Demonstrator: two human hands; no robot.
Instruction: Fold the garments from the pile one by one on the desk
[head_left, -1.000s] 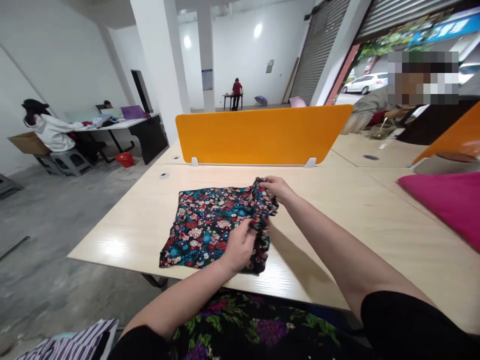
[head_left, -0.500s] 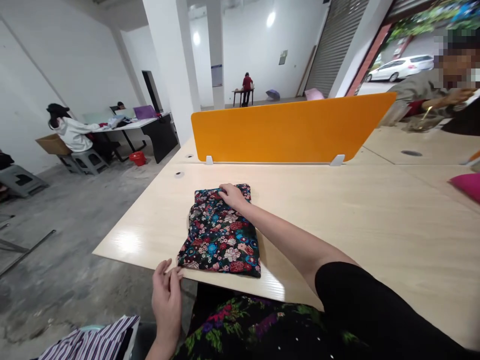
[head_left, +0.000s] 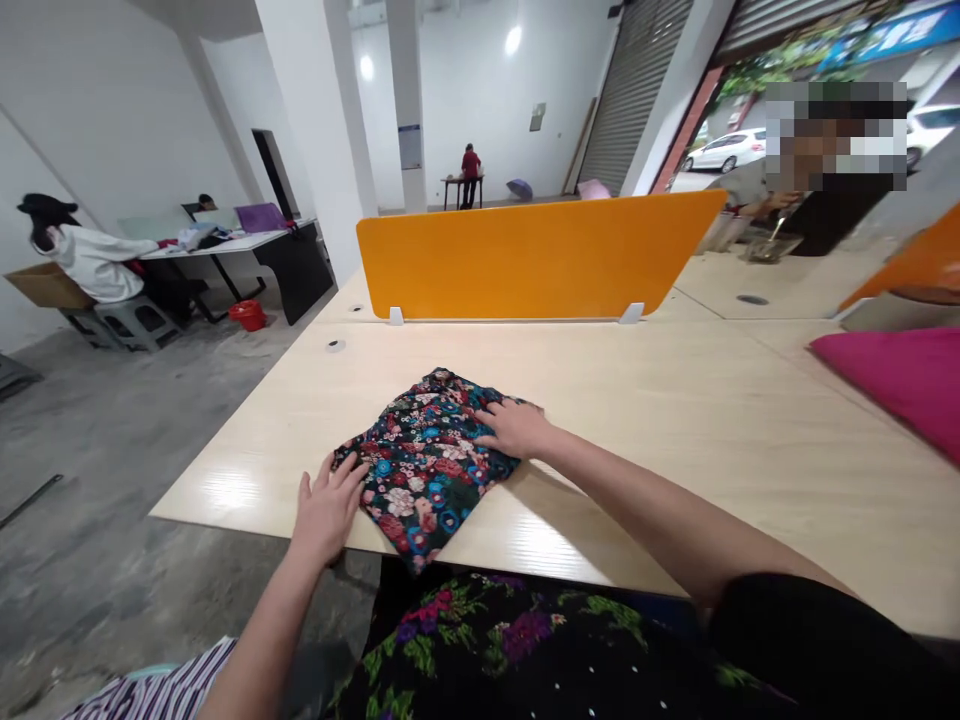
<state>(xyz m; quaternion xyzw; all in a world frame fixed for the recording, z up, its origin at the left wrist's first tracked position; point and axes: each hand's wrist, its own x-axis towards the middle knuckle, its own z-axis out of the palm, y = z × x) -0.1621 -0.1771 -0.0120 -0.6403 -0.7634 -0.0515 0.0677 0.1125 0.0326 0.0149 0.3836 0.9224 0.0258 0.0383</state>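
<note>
A folded piece of dark floral fabric (head_left: pixel 420 450) lies turned at an angle on the pale wooden table (head_left: pixel 660 430), one corner pointing at me and reaching the front edge. My left hand (head_left: pixel 330 505) rests on its left corner, fingers spread. On the fabric's right side lies my right hand (head_left: pixel 514 428), palm down with the fingers stretched out. Neither hand is wrapped round the cloth. Whether the fabric is a garment or a plain cloth I cannot tell.
An orange divider (head_left: pixel 525 260) stands across the table's far side. Magenta fabric (head_left: pixel 892 375) lies at the right. Striped cloth (head_left: pixel 161 690) is low at the left, below table height. A person (head_left: pixel 795 170) sits beyond the divider at the right.
The floral fabric has been turned from square to the table into a diamond position. My right hand has moved from its top edge to its right side; my left hand has come up onto its left corner.
</note>
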